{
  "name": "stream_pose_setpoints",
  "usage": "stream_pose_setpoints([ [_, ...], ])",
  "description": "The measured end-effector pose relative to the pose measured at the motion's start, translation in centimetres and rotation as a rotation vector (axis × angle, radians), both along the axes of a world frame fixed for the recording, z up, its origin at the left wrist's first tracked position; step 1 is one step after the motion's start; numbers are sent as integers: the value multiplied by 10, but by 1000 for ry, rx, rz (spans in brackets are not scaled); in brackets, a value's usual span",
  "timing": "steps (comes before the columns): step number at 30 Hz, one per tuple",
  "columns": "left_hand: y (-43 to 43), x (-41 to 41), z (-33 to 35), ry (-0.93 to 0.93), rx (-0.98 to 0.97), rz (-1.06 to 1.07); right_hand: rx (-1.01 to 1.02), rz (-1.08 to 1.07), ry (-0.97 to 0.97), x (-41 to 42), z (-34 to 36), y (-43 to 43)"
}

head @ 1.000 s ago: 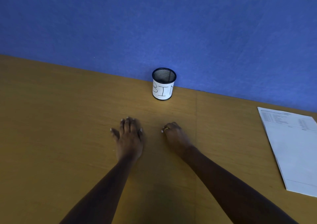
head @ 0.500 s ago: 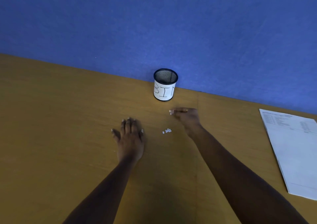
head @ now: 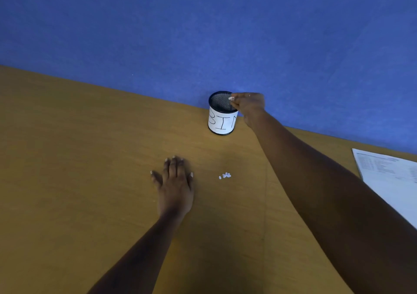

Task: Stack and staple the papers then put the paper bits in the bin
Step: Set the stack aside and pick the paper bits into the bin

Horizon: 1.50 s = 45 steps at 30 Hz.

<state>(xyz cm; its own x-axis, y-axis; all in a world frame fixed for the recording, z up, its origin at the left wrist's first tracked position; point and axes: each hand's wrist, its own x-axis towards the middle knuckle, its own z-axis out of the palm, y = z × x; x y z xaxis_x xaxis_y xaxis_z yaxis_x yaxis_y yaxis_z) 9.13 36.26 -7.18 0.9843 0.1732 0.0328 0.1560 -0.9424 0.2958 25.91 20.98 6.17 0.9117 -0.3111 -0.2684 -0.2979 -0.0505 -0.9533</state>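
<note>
Above upright bin [head: 222, 122], pinched paper bits [head: 231, 98]

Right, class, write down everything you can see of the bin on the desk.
The bin is a small round black mesh pot, open-topped, with a white paper band handwritten BIN. It stands upright on the wooden desk by the blue wall. The right hand holds white paper bits over its rim; contact is unclear.
</note>
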Motion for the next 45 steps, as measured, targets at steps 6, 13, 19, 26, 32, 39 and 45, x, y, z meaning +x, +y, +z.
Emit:
stream_pose_setpoints([
  [6, 0, 1, -3, -33, 9, 3, -270, 90, -42, 13, -2, 6],
  [13, 0, 1, -2, -32, 5, 5, -490, 82, -213, 10, -3, 5],
  [19, 1, 1, -5, -36, 14, -2, -477, 67, -276, -7, -3, 6],
  [26, 0, 1, -3, -6, -3, -1, -725, 293, -484, -83, -51, 4],
  [32, -1, 0, -2, -57, -6, -4, -790, 542, -334, -139, -89, -11],
  [39, 0, 0, 1, -25, 2, -11, -900, 545, -129, -180, -116, 0],
  [45, -1, -1, 3, -17, -7, -14, -993, 618, -56, -185, -114, 21],
])
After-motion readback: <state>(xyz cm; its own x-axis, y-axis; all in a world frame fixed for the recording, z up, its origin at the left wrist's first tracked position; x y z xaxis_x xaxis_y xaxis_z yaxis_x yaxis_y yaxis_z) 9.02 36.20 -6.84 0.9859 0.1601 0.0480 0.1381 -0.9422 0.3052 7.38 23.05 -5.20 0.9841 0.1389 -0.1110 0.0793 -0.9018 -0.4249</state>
